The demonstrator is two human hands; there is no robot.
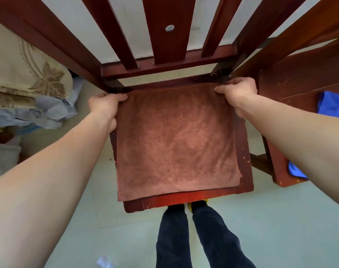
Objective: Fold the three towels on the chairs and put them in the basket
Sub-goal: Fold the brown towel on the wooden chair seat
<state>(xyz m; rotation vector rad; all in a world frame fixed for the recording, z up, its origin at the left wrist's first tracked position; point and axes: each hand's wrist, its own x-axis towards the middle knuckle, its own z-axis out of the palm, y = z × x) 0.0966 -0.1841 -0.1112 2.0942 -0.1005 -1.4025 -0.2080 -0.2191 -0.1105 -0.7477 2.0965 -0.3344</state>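
Note:
A reddish-brown towel (176, 140) lies spread flat over the seat of a dark red wooden chair (246, 151) right below me. My left hand (105, 108) pinches the towel's far left corner. My right hand (237, 93) pinches its far right corner, near the chair's back rail. A blue towel (332, 104) lies on the seat of a second wooden chair (300, 78) to the right, partly hidden behind my right forearm. No basket is in view.
The chair's slatted back (164, 35) rises just beyond my hands. A heap of bedding and clothes (29, 89) sits at the left. My legs stand on the pale floor (280, 219) at the chair's front edge.

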